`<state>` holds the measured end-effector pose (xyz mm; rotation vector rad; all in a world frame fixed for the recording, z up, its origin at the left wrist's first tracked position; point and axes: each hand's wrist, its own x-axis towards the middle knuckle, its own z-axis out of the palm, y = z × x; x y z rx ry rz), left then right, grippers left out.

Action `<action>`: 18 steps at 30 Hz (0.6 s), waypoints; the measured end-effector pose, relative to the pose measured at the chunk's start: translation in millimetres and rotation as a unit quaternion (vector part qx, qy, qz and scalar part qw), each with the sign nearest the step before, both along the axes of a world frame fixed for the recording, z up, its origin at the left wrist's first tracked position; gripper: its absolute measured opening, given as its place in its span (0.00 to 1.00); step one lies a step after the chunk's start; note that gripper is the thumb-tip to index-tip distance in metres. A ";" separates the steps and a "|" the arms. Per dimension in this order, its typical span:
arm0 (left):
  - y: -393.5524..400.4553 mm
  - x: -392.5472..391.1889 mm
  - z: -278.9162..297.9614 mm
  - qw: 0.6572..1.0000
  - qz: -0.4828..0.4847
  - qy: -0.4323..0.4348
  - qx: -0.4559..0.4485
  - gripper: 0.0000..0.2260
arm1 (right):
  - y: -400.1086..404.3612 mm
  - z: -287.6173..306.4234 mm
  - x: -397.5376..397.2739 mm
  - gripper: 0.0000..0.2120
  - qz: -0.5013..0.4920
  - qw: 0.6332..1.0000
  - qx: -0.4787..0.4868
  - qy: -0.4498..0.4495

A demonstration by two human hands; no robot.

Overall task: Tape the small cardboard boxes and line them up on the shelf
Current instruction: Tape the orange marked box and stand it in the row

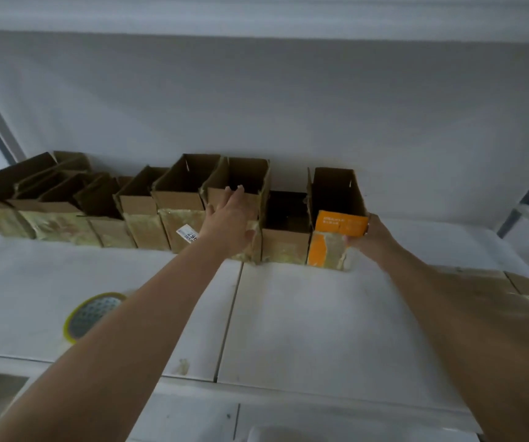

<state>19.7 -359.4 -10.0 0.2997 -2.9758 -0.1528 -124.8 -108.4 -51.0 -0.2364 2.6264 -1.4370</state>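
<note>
Nearest to me, on the white shelf point(288, 314), lies one roll of tape point(89, 317), flat, left of my left forearm and well apart from the boxes. A seam between two shelf panels runs front to back between my arms. One flattened sheet of cardboard point(486, 282) lies at the right edge, under my right forearm.

My left hand point(229, 223) rests flat, fingers straight and spread, against the front of one open box point(240, 186), fingertips at its top rim. My right hand point(373, 240) grips the orange-faced box point(336, 231) at its right side, thumb on the front, fingers wrapped behind.

Against the back wall point(288, 106) I count roughly ten open-topped boxes in one row; the far left ones overlap, so the count is uncertain. The orange-faced box ends the row; bare shelf lies right of it and in front.
</note>
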 end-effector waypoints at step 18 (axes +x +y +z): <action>151.0 36.4 -67.1 0.974 -0.204 -0.070 0.071 0.21 | 83.5 -35.3 154.2 0.32 0.008 0.946 0.305 0.109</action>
